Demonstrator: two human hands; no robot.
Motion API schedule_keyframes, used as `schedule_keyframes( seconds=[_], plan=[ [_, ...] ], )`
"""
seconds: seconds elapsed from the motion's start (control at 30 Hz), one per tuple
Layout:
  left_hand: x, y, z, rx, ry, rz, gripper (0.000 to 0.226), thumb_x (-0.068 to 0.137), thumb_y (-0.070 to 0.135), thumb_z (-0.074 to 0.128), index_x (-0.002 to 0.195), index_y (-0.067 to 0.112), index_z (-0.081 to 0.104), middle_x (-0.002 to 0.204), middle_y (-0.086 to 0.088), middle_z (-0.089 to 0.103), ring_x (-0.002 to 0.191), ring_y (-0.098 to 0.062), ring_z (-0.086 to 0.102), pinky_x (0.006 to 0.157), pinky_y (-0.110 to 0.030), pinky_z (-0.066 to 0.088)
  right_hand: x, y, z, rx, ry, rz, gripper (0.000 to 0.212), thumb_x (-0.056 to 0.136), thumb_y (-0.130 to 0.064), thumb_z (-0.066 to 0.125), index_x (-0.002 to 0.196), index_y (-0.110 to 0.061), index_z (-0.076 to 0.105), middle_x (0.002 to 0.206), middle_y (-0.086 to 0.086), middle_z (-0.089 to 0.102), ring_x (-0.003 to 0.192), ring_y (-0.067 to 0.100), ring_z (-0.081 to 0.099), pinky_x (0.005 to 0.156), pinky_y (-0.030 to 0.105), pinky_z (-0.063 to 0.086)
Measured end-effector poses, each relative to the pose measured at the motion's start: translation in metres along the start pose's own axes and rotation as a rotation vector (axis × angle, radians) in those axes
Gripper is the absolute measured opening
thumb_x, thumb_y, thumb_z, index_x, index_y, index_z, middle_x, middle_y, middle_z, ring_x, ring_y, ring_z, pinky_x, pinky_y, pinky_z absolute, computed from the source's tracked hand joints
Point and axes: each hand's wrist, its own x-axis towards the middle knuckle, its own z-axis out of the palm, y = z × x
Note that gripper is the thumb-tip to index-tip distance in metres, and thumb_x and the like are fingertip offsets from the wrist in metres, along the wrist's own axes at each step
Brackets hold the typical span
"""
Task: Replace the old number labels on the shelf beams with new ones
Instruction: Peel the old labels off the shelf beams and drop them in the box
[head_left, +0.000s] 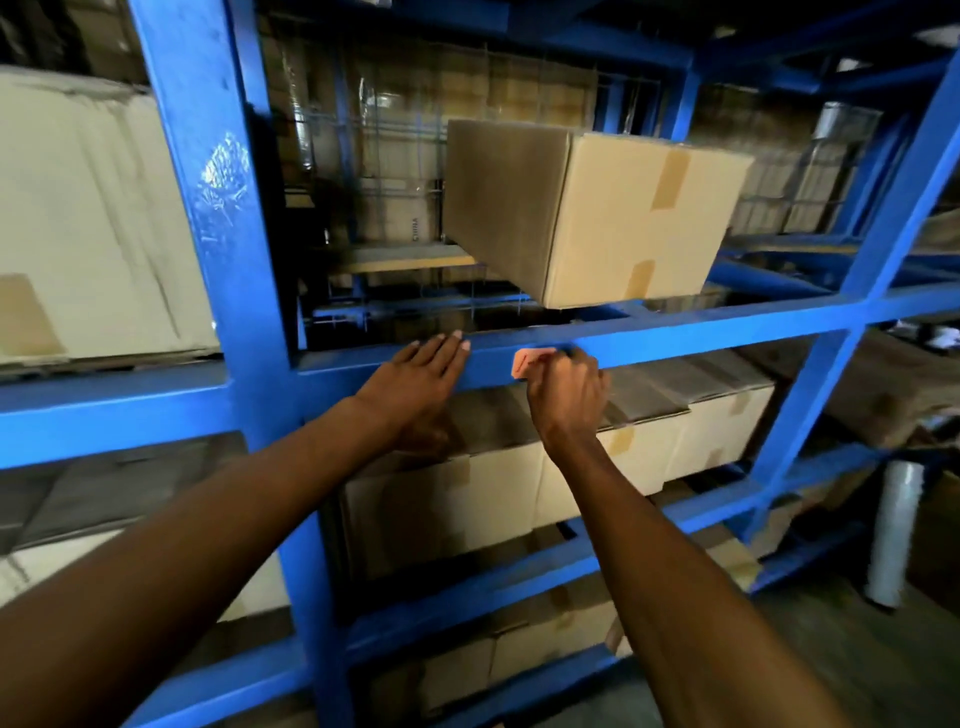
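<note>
Mid-task, judged: right hand (566, 395) pinches a pink label (523, 362) in its grip at the blue shelf beam (675, 335), peeling or pressing cannot be told, left hand (421, 384) flat and open beside; other beams show no labels.

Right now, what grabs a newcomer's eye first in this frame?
Two bare arms reaching into a bright blue rack: the left hand lies flat on the horizontal shelf beam, while the right hand pinches a small pink label against that beam's front. Just above sits a taped cardboard box, skewed, with a corner hanging out past the beam.
</note>
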Motion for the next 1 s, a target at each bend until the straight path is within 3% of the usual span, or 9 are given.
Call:
schedule_keyframes(
  seconds=[0.2, 0.37, 0.6, 0.8, 1.0],
  plan=[
    [0.001, 0.001, 0.007, 0.026, 0.033, -0.006, 0.107, 0.083, 0.050, 0.059, 0.146, 0.004, -0.014, 0.157, -0.015, -0.014, 0.146, -0.028, -0.007, 0.120, -0.041, 0.002, 0.008, 0.002, -0.003, -0.034, 0.005, -0.003, 0.020, 0.088, -0.013, 0.047, 0.091, -0.003, 0.064, 0.100, 0.020, 0.067, 0.099, 0.037, 0.059, 0.091, 0.044, 0.039],
    [0.001, -0.002, 0.013, 0.044, 0.067, 0.004, 0.110, 0.081, 0.051, 0.062, 0.146, 0.005, -0.015, 0.157, -0.014, -0.015, 0.146, -0.028, -0.009, 0.120, -0.041, 0.001, 0.015, 0.004, -0.011, -0.024, -0.007, -0.006, 0.016, 0.087, -0.017, 0.051, 0.086, -0.006, 0.062, 0.094, 0.018, 0.068, 0.091, 0.036, 0.061, 0.087, 0.043, 0.038],
    [0.000, -0.001, 0.008, -0.013, 0.037, -0.009, 0.110, 0.080, 0.048, 0.063, 0.147, 0.006, -0.015, 0.157, -0.013, -0.015, 0.146, -0.027, -0.007, 0.120, -0.040, 0.001, 0.004, -0.009, -0.012, 0.156, 0.018, 0.071, 0.021, 0.084, -0.023, 0.057, 0.092, -0.005, 0.062, 0.096, 0.018, 0.067, 0.094, 0.036, 0.061, 0.087, 0.049, 0.047],
    [0.000, -0.005, 0.006, -0.072, 0.049, 0.004, 0.108, 0.080, 0.049, 0.063, 0.148, 0.007, -0.011, 0.158, -0.013, -0.010, 0.146, -0.027, -0.003, 0.119, -0.039, 0.002, 0.004, -0.015, -0.013, 0.021, 0.021, 0.136, 0.027, 0.088, -0.018, 0.051, 0.107, 0.000, 0.057, 0.115, 0.022, 0.056, 0.110, 0.038, 0.050, 0.094, 0.048, 0.039],
    [0.002, -0.002, 0.010, -0.097, 0.066, 0.003, 0.111, 0.079, 0.051, 0.063, 0.147, 0.007, -0.012, 0.158, -0.013, -0.012, 0.146, -0.027, -0.005, 0.119, -0.040, 0.000, 0.002, -0.022, -0.008, -0.089, -0.015, 0.116, 0.023, 0.085, -0.005, 0.053, 0.107, -0.001, 0.058, 0.115, 0.021, 0.058, 0.113, 0.037, 0.051, 0.101, 0.050, 0.033]
  ],
)
